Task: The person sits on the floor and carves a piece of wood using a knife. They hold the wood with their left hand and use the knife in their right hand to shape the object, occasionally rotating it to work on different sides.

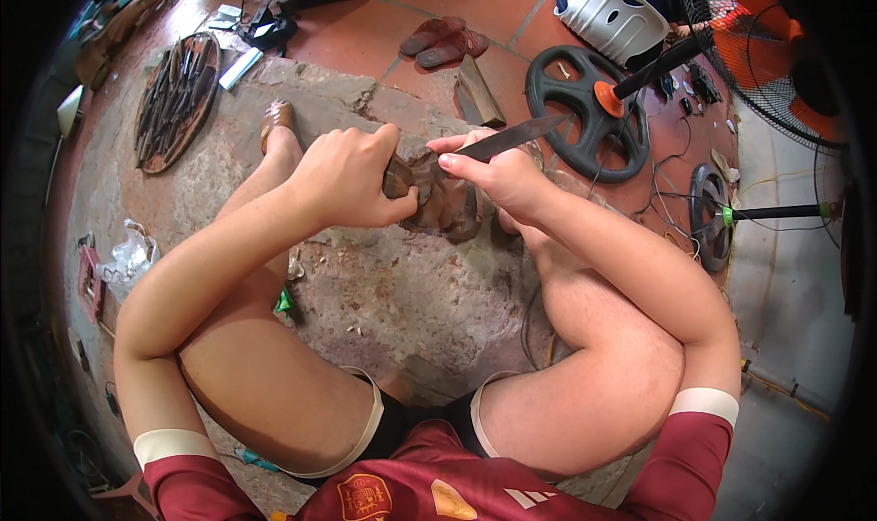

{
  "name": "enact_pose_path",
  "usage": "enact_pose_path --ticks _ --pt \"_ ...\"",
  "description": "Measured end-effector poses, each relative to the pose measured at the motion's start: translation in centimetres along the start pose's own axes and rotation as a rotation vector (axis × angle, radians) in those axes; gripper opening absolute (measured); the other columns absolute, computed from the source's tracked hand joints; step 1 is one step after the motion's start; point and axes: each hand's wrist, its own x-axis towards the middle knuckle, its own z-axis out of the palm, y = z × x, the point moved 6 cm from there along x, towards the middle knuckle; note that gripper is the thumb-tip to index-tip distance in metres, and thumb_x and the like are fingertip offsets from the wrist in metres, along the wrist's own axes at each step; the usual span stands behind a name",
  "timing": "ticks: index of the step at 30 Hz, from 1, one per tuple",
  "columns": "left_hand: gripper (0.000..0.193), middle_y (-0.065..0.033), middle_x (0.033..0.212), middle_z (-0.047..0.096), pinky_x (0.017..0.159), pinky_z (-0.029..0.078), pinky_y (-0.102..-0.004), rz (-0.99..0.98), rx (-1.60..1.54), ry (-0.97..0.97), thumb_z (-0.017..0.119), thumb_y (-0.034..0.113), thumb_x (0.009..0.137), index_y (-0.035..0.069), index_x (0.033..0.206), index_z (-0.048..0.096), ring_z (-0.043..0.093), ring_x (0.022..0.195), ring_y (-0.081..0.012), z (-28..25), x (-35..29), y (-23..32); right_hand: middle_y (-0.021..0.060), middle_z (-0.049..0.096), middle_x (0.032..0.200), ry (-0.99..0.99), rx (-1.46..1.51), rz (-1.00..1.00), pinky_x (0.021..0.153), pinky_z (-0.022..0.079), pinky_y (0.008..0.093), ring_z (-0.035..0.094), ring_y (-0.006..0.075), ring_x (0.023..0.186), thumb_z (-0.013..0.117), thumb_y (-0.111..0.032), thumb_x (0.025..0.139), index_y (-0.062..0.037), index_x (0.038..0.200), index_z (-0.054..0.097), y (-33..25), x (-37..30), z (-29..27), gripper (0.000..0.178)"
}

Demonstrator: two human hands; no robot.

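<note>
My right hand [501,172] is closed on a dark knife blade [516,138], pinched between thumb and fingers. The blade's pointed end reaches up and to the right, past the hand. My left hand [352,179] makes a fist around a brown, rounded piece [397,175] that looks like wood; most of it is hidden by the fingers. Between and just below the two hands stands a worn brown block [446,208] on the stone floor. Whether the left hand's piece touches this block I cannot tell.
A round tray [213,82] of dark, slender pieces lies far left. Red-brown sandals [443,42] and a wooden block [480,91] lie ahead. Right are a fan's black round base [545,96], an orange-bladed fan [776,46] and loose cables. A plastic bag [131,259] lies left.
</note>
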Motion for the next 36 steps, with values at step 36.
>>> enact_pose_path --ticks 36 --pt "0.046 -0.0160 0.059 0.059 0.054 0.047 -0.0472 0.109 -0.011 -0.016 0.072 0.042 0.068 0.003 0.080 0.051 0.062 0.058 -0.0380 0.5 0.5 0.4 0.0147 0.068 0.082 0.056 -0.560 -0.256 0.069 0.050 0.0337 0.066 0.0264 0.077 0.070 -0.021 0.082 -0.0015 0.081 0.064 -3.3 0.1 -0.9 0.021"
